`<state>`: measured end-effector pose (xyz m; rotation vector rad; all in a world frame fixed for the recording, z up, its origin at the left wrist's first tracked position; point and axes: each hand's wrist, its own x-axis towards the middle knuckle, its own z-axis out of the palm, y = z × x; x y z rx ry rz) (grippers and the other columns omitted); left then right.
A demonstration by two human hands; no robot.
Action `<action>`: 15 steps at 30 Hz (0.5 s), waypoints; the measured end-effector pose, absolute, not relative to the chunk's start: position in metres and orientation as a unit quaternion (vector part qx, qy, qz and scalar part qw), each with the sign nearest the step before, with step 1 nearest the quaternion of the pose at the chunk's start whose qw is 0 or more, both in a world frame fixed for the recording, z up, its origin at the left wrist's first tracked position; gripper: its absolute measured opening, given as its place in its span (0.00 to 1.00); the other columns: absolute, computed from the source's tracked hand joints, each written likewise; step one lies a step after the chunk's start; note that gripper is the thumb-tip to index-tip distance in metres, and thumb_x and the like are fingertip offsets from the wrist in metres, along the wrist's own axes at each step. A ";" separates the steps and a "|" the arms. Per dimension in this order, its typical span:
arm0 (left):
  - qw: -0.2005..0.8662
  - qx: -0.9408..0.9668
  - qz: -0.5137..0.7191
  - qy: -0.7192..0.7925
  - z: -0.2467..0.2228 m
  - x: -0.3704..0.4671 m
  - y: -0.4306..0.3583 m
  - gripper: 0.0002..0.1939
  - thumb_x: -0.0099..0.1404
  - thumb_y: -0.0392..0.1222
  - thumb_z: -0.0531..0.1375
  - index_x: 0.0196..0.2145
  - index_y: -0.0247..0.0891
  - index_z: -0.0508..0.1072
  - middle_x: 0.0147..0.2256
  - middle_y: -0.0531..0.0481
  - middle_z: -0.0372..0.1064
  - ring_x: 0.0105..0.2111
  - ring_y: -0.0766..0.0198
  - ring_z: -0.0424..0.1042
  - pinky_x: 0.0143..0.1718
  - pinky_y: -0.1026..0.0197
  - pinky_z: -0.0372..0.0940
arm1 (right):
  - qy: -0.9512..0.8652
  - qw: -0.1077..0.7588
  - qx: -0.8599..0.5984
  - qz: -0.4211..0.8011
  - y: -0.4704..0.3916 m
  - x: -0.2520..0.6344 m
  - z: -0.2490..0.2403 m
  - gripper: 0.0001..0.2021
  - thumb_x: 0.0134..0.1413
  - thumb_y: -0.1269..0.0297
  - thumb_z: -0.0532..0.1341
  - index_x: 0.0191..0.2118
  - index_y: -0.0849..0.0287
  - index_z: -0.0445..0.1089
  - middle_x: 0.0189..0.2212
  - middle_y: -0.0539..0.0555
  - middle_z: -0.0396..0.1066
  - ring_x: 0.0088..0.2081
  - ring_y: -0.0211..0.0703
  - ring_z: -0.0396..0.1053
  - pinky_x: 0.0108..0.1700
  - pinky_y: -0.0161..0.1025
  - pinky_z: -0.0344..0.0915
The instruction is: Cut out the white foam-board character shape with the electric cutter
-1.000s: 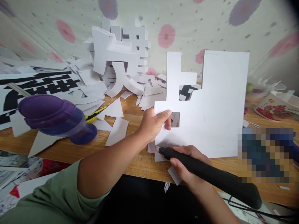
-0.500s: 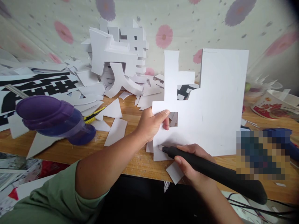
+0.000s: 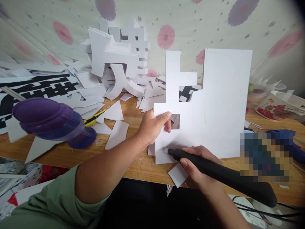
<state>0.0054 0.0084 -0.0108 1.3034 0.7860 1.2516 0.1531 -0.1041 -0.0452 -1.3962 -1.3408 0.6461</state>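
The left hand (image 3: pixel 152 125) pinches the left edge of the white board (image 3: pixel 214 105), thumb on the near face and fingers through a square cut-out, holding the board upright on the table (image 3: pixel 133 165). The right hand (image 3: pixel 197 171) is closed around the black cutter (image 3: pixel 221 176), whose tip touches the board's lower left corner region. Compared with one second ago, the tip has shifted to the right along the bottom strip of the board, and a small white offcut (image 3: pixel 177 174) now lies more exposed below the board at the table edge; the board itself sits slightly further left in view. This suggests the cut along the lower left portion is advancing and waste is being separated there. The left-hand grip has not changed. Count: one board in hand; one cutter, with its cord trailing off to the lower right; one purple bottle (image 3: pixel 54 122) lying on its side at left; one yellow knife (image 3: pixel 95 117) just behind the bottle; one stack of finished white cut-outs (image 3: pixel 119 57) against the wall; one sheet with black printed strokes (image 3: pixel 40 89) at far left. Loose white scraps are scattered over the table between the stack and the board; these are too many and too overlapped to count exactly.
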 end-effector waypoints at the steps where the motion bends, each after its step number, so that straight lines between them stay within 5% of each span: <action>1: 0.552 0.551 0.530 0.333 -0.011 0.005 0.009 0.16 0.63 0.42 0.59 0.18 0.38 0.68 0.15 0.55 0.63 0.17 0.69 0.63 0.26 0.63 0.63 | -0.562 0.523 -0.581 0.270 -0.104 0.153 -0.045 0.12 0.45 0.51 0.68 0.32 0.53 0.75 0.27 0.51 0.80 0.26 0.44 0.75 0.28 0.37 0.70; 15: 0.558 0.546 0.529 0.333 -0.012 0.005 0.008 0.14 0.63 0.44 0.60 0.22 0.39 0.68 0.16 0.56 0.64 0.17 0.68 0.63 0.25 0.63 0.64 | -0.560 0.526 -0.585 0.261 -0.104 0.158 -0.045 0.12 0.44 0.53 0.69 0.31 0.54 0.75 0.25 0.51 0.77 0.26 0.43 0.73 0.28 0.37 0.70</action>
